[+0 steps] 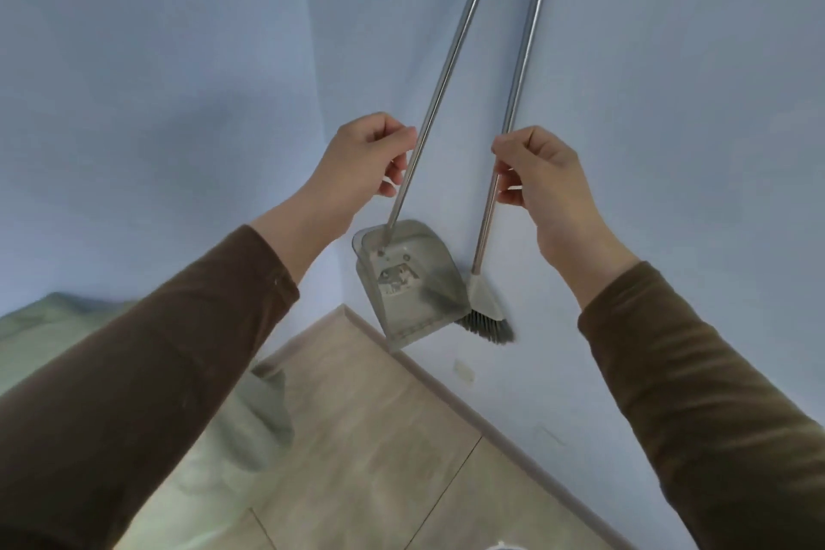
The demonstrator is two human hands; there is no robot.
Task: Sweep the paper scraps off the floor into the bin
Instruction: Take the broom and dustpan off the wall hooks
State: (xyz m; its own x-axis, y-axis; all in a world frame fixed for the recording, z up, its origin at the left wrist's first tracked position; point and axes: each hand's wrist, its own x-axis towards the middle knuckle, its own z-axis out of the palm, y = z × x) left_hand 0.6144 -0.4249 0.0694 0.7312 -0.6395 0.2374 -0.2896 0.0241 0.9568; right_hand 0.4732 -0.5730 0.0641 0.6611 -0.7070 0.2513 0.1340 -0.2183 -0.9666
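A grey translucent dustpan (408,281) on a long metal handle hangs in the room corner, its lip just above the floor. My left hand (366,161) is closed around that handle partway up. Right of the dustpan is a broom (484,313) with grey bristles and a metal pole, held against the blue wall. My right hand (542,174) grips the broom pole at about the same height. Both arms wear brown sleeves. No paper scraps show, and no bin can be made out.
Blue walls (178,80) meet in a corner behind the tools. Light wood-look floor (379,438) with a pale skirting board runs to the lower right. A pale green fabric mass (250,415) lies at the left. A white rim (502,546) peeks in at the bottom edge.
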